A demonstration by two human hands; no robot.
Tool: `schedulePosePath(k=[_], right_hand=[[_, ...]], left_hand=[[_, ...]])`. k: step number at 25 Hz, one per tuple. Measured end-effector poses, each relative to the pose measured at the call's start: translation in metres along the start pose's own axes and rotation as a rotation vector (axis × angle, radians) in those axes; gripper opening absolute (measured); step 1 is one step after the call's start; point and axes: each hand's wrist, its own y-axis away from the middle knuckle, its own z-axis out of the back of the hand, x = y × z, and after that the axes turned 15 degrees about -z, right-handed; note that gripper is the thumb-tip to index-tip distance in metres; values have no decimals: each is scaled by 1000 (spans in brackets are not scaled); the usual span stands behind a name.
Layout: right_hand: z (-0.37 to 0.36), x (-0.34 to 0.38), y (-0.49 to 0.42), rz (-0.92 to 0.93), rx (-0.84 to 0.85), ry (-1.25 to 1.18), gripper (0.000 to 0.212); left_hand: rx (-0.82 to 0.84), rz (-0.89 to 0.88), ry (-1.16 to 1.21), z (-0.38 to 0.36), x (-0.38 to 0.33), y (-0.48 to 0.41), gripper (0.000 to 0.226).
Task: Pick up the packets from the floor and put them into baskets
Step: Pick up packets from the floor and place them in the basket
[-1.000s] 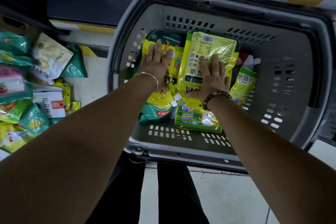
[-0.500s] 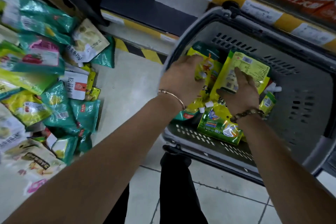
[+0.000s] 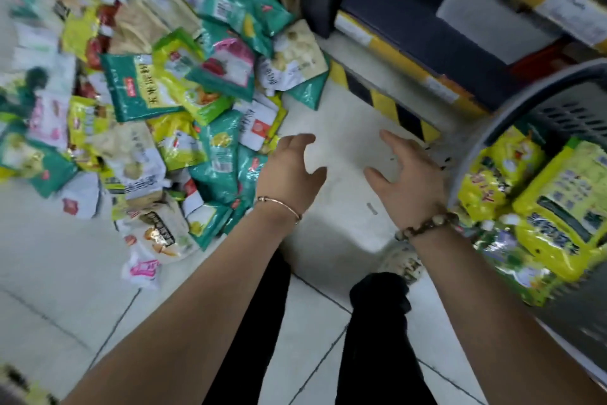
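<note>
Both grips have come out of the basket. Half a second ago they lay on the yellow packets inside it. Now the left grip and the right grip hang over bare floor in the middle of the frame. Each is empty, with fingers spread and loosely bent.

The view has swung left with them. The basket now sits at the right edge, with the yellow packets lying inside it. The pile of packets on the floor fills the upper left.

The left grip is just beside the pile's lower right edge and seems not to touch it, though blur makes that hard to settle. The right grip is near the basket's rim.

By my reading, the last load is delivered and the reach for the next one has begun. The left grip is best placed to take the nearest green packets. With so large a pile on the floor, the task looks far from finished.
</note>
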Motion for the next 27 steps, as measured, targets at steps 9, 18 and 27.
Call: schedulePosePath(k=[9, 18, 27], right_hand=[[-166, 24, -31, -93, 250, 89, 51], [-329, 3, -95, -51, 363, 22, 45], [-399, 14, -161, 25, 448, 280, 41]], left_hand=[[12, 254, -43, -8, 169, 23, 57], [-261, 258, -69, -74, 296, -26, 57], [-468, 305, -136, -117, 326, -90, 72]])
